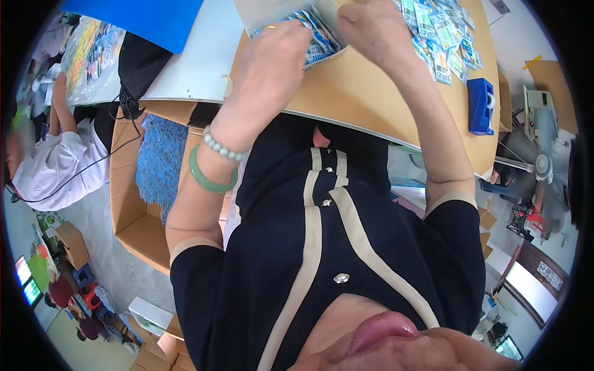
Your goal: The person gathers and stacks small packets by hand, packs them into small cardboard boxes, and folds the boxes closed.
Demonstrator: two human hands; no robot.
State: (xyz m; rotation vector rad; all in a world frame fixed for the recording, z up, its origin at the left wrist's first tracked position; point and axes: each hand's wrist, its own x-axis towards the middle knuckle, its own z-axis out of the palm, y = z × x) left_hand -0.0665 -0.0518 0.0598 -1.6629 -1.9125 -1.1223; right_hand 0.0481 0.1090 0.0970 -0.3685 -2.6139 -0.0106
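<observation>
My left hand (272, 65), with a beaded bracelet and a green bangle on its wrist, is closed at the near left side of an open cardboard box (331, 57). Blue and white packets (318, 38) fill the box. My right hand (374, 34) is closed beside the box's right edge, its fingers bent inward. What either hand holds, if anything, is hidden behind the fingers. More blue, white and green packets (442, 34) lie in a loose pile to the right, on the tan tabletop (371, 89).
A blue tape dispenser (480, 106) stands near the table's right edge. A blue sheet (145, 18), a black mesh bag (139, 65) and a clear bag of packets (93, 59) are at the left. Below is a carton (139, 229) with blue material. A co-worker (62, 161) sits far left.
</observation>
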